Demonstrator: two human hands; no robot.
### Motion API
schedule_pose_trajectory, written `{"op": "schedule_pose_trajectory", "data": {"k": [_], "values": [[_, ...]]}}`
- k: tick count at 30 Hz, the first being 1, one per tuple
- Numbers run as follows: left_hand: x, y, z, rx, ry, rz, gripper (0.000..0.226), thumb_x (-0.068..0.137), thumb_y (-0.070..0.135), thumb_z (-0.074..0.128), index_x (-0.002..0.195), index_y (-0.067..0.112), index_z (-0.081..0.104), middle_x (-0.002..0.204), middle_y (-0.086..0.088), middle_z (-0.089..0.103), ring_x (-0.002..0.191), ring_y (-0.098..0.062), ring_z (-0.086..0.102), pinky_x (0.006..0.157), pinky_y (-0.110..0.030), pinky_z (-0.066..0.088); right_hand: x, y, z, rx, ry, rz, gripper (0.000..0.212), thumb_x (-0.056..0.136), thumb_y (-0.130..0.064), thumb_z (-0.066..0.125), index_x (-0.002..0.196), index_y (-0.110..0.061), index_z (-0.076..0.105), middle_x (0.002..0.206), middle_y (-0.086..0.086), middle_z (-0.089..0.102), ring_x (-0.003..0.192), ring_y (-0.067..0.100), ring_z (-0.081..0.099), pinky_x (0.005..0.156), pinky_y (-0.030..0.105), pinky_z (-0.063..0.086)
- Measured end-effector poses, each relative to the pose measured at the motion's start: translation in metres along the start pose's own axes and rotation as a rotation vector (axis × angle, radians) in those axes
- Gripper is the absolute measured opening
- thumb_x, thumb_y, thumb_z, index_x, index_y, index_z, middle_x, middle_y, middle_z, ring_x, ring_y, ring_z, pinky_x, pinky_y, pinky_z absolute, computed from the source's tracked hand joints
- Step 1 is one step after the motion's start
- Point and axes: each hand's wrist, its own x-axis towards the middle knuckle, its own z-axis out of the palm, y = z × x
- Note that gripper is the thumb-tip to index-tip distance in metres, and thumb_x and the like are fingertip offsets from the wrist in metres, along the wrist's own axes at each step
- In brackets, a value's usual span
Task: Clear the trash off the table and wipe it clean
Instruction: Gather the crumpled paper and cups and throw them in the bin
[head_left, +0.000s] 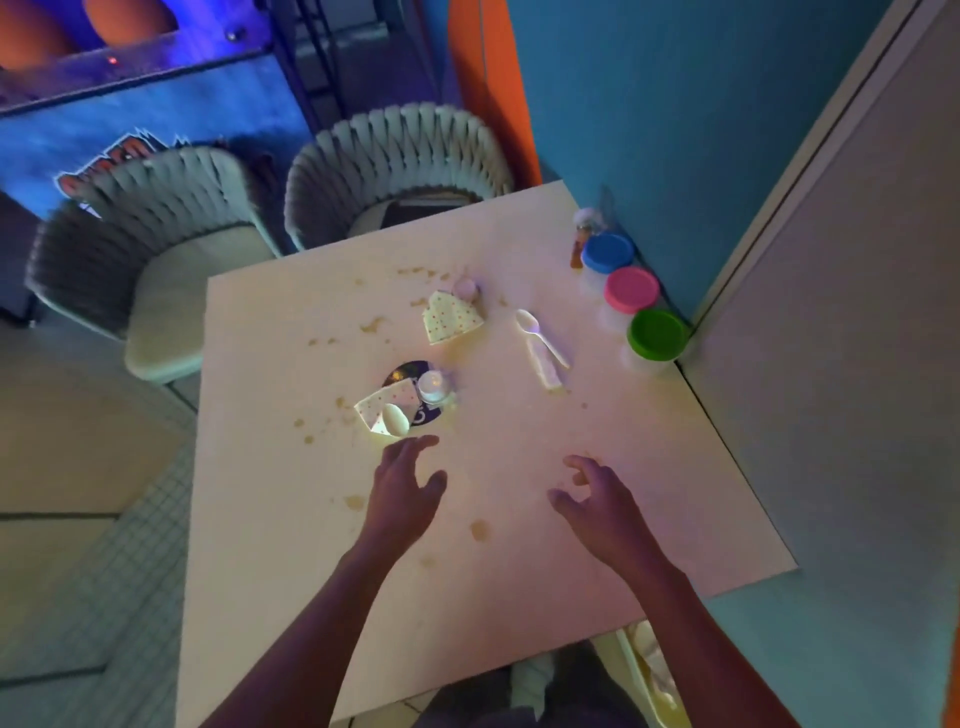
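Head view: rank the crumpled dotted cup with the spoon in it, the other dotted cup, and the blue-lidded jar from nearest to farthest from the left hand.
From the left hand:
1. Crumpled dotted cup with spoon, just beyond the fingertips.
2. Other dotted cup, mid-table.
3. Blue-lidded jar, far right, by the wall.

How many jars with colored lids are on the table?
3, in a row along the table's right edge by the wall: the blue-lidded jar farthest from the person, the pink-lidded jar in the middle, the green-lidded jar nearest. None seems hidden.
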Motion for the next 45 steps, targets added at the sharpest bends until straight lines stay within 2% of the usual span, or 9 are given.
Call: {"op": "schedule_pose_trajectory", "data": {"k": [6,11,16,20,23,29,34,42,45], "values": [[0.007,0.004,-0.014,-0.105,0.074,-0.266,0.047,0.089,0.024,0.07,0.135,0.029,0.059,0.138,-0.005,0.05,0.122,-0.025,0.056,0.105,-0.041,0.045,0.04,-0.02,-0.008,-0.085,-0.116,-0.071,0.053,0.089,-0.035,0.067,0.139,-0.024,0.051,0.13,0.006,0.056,0.12,0.024,0.056,0.098,0.029,0.042],[0.024,0.009,-0.02,-0.157,0.133,-0.351,0.051,0.09,0.021,0.07,0.139,0.026,0.056,0.144,-0.007,0.048,0.125,-0.024,0.052,0.099,-0.036,0.047,0.078,-0.048,-0.019,-0.165,-0.182,-0.157,0.055,0.089,-0.04,0.064,0.141,-0.03,0.047,0.134,0.002,0.053,0.118,0.024,0.058,0.098,0.032,0.045],[0.054,0.014,-0.029,-0.099,0.14,-0.4,0.059,0.088,0.021,0.07,0.144,0.023,0.05,0.144,-0.008,0.042,0.114,-0.024,0.054,0.099,-0.036,0.048,0.121,-0.083,-0.021,-0.268,-0.192,-0.234,0.056,0.09,-0.041,0.063,0.142,-0.026,0.046,0.132,0.006,0.049,0.117,0.025,0.057,0.096,0.035,0.048],[0.083,0.016,-0.035,-0.02,0.1,-0.4,0.066,0.087,0.023,0.069,0.147,0.024,0.044,0.148,-0.008,0.038,0.123,-0.029,0.054,0.104,-0.038,0.045,0.155,-0.113,-0.016,-0.359,-0.179,-0.276,0.057,0.091,-0.041,0.06,0.143,-0.024,0.044,0.134,0.008,0.046,0.114,0.026,0.058,0.088,0.035,0.051],[0.108,0.01,-0.038,0.064,0.034,-0.374,0.073,0.085,0.024,0.07,0.151,0.026,0.038,0.153,-0.007,0.033,0.13,-0.034,0.05,0.11,-0.043,0.042,0.179,-0.135,-0.009,-0.4,-0.165,-0.291,0.054,0.091,-0.036,0.059,0.141,-0.022,0.045,0.134,0.01,0.044,0.118,0.03,0.055,0.089,0.039,0.052],[0.14,-0.003,-0.036,0.191,-0.057,-0.314,0.081,0.087,0.023,0.071,0.156,0.031,0.03,0.163,0.0,0.019,0.145,-0.033,0.025,0.111,-0.046,0.038,0.226,-0.175,0.008,-0.524,-0.117,-0.331,0.059,0.09,-0.027,0.06,0.145,-0.022,0.04,0.139,0.01,0.039,0.124,0.033,0.045,0.087,0.036,0.044],[0.145,-0.016,-0.027,0.307,-0.125,-0.268,0.09,0.086,0.033,0.076,0.157,0.035,0.021,0.167,0.003,0.009,0.151,-0.032,0.012,0.108,-0.05,0.044,0.256,-0.2,0.037,-0.606,-0.14,-0.364,0.073,0.083,-0.019,0.068,0.146,-0.028,0.033,0.144,0.005,0.032,0.13,0.032,0.035,0.088,0.041,0.049],[0.15,-0.031,-0.023,0.403,-0.108,-0.243,0.095,0.082,0.04,0.08,0.157,0.033,0.021,0.155,-0.001,0.028,0.141,-0.031,0.025,0.097,-0.045,0.049,0.284,-0.216,0.073,-0.923,-0.214,-0.442,0.091,0.082,-0.012,0.068,0.153,-0.035,0.017,0.15,0.005,0.026,0.134,0.033,0.034,0.1,0.049,0.045],[0.152,-0.032,-0.025,0.392,-0.098,-0.289,0.102,0.074,0.05,0.084,0.155,0.027,0.026,0.148,-0.004,0.032,0.136,-0.031,0.029,0.094,-0.046,0.05,0.29,-0.214,0.08,-0.94,-0.251,-0.412,0.078,0.09,-0.011,0.059,0.154,-0.034,0.021,0.149,0.006,0.031,0.131,0.033,0.041,0.087,0.041,0.045]]}}
